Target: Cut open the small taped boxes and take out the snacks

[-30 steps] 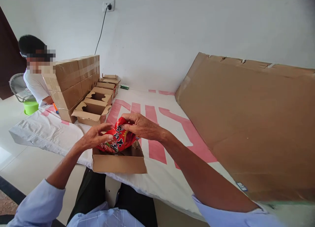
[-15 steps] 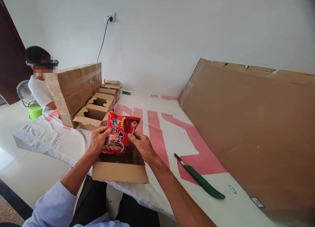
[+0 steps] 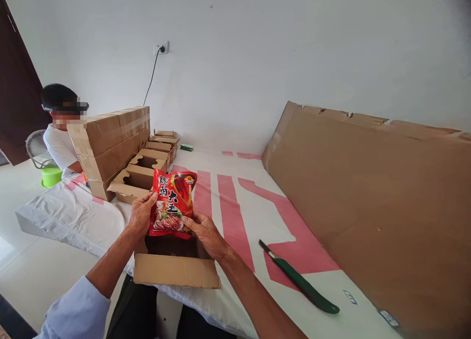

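Between my two hands is a red food packet (image 3: pixel 172 201) with large dark lettering and a picture of sliced meat on its front. My left hand (image 3: pixel 142 215) pinches its left edge, thumb on the front. My right hand (image 3: pixel 204 232) grips the lower right edge, thumb pressed on the front. Directly below the packet stands an open cardboard box (image 3: pixel 176 271), its front flap folded out towards me. The inside of this box is dark, so I cannot tell what lies in it.
A green-handled knife (image 3: pixel 301 285) lies on the cloth-covered table (image 3: pixel 235 299), right of the box. More open boxes (image 3: pixel 138 179) line up behind, beside a stack of taped cartons (image 3: pixel 106 138). A large cardboard sheet (image 3: pixel 368 192) leans at right. Another person (image 3: pixel 62 138) is at far left.
The packet has turned to face me more squarely and shifted slightly left, with both hands still on it. My view has tilted up a little, so the scene sits lower.
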`<state>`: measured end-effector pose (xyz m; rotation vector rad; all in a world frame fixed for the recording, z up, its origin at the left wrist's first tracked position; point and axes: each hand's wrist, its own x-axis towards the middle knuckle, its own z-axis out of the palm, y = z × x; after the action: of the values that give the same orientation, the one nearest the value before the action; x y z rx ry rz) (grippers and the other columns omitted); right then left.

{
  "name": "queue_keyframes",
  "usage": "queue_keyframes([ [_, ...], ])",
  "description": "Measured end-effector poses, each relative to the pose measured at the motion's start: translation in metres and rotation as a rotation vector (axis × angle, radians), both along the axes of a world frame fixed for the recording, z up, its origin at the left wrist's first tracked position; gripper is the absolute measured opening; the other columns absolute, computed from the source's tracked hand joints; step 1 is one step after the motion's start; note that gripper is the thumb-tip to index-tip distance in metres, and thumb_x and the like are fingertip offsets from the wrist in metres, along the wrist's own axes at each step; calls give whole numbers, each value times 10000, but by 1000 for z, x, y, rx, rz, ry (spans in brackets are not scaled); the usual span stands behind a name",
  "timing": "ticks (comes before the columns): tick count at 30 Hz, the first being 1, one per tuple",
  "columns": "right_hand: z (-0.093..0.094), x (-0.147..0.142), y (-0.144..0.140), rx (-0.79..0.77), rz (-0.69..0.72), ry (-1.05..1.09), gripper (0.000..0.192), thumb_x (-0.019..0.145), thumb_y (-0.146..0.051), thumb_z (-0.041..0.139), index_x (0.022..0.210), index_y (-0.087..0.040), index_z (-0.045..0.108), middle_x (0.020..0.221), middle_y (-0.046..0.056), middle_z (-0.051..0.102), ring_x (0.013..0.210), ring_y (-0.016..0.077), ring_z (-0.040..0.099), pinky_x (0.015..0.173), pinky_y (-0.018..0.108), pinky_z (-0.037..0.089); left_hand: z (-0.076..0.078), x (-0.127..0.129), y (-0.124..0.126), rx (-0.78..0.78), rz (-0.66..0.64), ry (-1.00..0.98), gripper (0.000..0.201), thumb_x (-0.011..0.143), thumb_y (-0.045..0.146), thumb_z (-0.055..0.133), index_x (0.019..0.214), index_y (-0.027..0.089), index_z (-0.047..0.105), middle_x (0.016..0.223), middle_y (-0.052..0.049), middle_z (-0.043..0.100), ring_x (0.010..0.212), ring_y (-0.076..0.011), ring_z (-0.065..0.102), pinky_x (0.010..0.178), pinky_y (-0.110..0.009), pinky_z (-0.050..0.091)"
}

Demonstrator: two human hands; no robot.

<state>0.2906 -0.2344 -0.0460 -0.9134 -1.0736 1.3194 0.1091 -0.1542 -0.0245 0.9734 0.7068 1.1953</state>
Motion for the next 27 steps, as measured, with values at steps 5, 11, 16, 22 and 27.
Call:
queue_keyframes([
  [5, -12, 4, 26, -8, -110, 28, 700, 667, -663, 880, 1156, -188, 722, 1096, 99, 820, 1034, 349, 769, 941, 497, 614, -8, -17, 16, 30, -213, 258, 505, 467, 368, 1034, 826, 126, 773, 724, -56, 782, 654, -210, 749, 647, -299, 605],
  [11, -11, 16, 72, 43, -164, -96, 670, 628, -614, 881, 1108, -188, 690, 1104, 96, 814, 1059, 330, 759, 965, 474, 599, -13, -12, 53, 52, -134, 302, 445, 441, 313, 1020, 710, 124, 720, 624, -36, 731, 546, -165, 689, 562, -263, 561],
  [16, -14, 25, 89, 53, -105, -109, 677, 632, -569, 874, 1152, -189, 667, 1123, 82, 811, 1039, 303, 765, 982, 476, 597, -23, -5, 67, 36, -136, 302, 416, 520, 331, 984, 771, 124, 726, 654, -49, 739, 551, -179, 701, 559, -282, 567],
  [22, -32, 32, 93, 34, -60, -119, 686, 677, -606, 851, 1174, -168, 673, 1076, 79, 813, 1004, 286, 772, 948, 460, 613, -36, -1, 77, 20, -126, 325, 414, 472, 324, 992, 691, 112, 712, 647, -60, 736, 539, -165, 674, 555, -278, 555],
  [27, -44, 35, 98, 19, -73, -117, 666, 691, -599, 861, 1153, -158, 672, 1099, 96, 809, 979, 285, 774, 903, 437, 630, -41, -2, 83, 0, -128, 359, 408, 482, 328, 981, 716, 111, 727, 687, -74, 756, 575, -179, 695, 576, -290, 567],
])
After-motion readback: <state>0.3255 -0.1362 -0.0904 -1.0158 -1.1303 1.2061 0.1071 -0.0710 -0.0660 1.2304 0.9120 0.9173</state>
